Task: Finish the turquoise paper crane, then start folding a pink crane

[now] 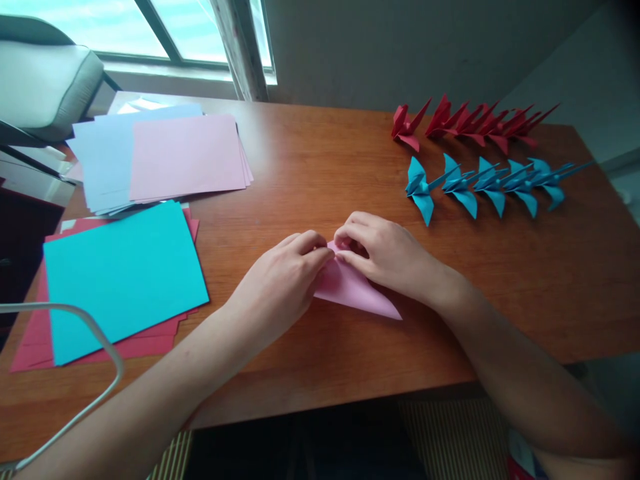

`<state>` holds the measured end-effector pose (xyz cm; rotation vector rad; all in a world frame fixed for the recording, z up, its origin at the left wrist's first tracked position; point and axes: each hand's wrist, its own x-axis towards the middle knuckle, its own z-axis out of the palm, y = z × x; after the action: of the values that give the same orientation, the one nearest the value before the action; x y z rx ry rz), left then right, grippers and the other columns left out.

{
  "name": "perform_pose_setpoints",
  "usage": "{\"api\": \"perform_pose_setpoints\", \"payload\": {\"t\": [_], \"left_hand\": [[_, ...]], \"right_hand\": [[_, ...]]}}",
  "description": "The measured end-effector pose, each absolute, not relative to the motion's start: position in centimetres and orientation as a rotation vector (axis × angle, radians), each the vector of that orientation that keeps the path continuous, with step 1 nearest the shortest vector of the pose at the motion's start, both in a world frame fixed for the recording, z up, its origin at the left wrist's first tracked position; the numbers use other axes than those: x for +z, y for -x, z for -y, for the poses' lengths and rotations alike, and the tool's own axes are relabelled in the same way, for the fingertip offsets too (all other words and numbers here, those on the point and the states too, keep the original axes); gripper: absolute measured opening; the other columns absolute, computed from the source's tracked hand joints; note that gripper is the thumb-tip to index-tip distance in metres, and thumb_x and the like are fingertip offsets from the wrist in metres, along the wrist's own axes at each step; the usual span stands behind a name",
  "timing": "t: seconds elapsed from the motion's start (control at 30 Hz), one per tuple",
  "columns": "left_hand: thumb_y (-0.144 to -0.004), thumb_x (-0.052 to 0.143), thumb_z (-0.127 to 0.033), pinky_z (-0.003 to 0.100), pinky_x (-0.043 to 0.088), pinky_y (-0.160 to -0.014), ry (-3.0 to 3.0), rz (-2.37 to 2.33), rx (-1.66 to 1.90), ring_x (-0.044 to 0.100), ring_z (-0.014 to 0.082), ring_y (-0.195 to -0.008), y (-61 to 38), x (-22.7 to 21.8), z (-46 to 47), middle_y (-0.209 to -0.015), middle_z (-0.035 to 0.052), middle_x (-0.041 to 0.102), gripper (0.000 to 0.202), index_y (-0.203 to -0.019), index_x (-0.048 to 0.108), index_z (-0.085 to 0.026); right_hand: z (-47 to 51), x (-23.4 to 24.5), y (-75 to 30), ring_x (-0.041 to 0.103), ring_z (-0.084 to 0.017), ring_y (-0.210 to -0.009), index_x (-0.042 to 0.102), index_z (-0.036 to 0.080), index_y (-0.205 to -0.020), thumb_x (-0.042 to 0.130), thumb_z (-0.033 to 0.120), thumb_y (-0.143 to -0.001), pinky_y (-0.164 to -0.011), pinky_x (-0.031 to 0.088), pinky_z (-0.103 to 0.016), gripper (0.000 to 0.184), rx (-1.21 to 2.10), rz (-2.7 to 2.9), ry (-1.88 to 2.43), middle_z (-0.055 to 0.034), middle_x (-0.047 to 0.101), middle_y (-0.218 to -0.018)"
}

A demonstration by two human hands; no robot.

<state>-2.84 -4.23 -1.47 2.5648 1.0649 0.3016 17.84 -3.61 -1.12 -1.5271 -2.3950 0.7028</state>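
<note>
Over the surface (300,360), the left hand (293,267) and right hand (390,252) hold folded pink paper (345,288), fingers (316,256) pinched close together at its upper edge. Farther right stand blue origami cranes (491,185), then red origami cranes (467,123).

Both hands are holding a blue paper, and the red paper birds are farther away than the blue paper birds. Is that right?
Almost! The paper in the left hand and right hand is pink, not blue; the head view shows it. The red paper birds are indeed farther away than the blue paper birds.
</note>
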Motion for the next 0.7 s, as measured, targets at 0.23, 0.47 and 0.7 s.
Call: {"api": "perform_pose_setpoints", "payload": {"t": [0.23,0.47,0.7], "left_hand": [[-0.095,0.047,-0.01,0.033,0.051,-0.084,-2.59,-1.066,0.277,0.06,0.0217,-0.097,2.88,-1.55,4.42,-0.111,0.0082,0.064,0.023,-0.106,0.066,-0.016],[-0.094,0.049,-0.01,0.032,0.049,-0.082,-2.57,-1.0,0.394,0.057,0.0205,-0.091,2.75,-1.72,3.91,-0.104,0.0066,0.066,0.021,-0.097,0.068,-0.016],[-0.096,0.046,-0.011,0.033,0.047,-0.083,-2.543,-0.982,0.375,0.058,0.0208,-0.09,2.87,-1.57,3.48,-0.103,0.0068,0.067,0.024,-0.095,0.07,-0.015]], "right_hand": [[3.59,-1.0,-17.76,0.06,-0.018,-0.092,0.065,0.019,-0.097,0.056,0.023,-0.096,-0.08,0.044,-0.03,0.01,0.689,2.408,1.532,-0.0046,0.063,-0.098],[3.59,-1.03,-17.78,0.06,-0.018,-0.092,0.065,0.019,-0.096,0.058,0.022,-0.095,-0.08,0.044,-0.03,0.008,0.693,2.411,1.532,-0.0041,0.062,-0.098],[3.61,-1.09,-17.76,0.059,-0.019,-0.094,0.064,0.02,-0.096,0.058,0.024,-0.094,-0.08,0.044,-0.03,0.008,0.684,2.415,1.534,-0.0045,0.062,-0.099]]}}
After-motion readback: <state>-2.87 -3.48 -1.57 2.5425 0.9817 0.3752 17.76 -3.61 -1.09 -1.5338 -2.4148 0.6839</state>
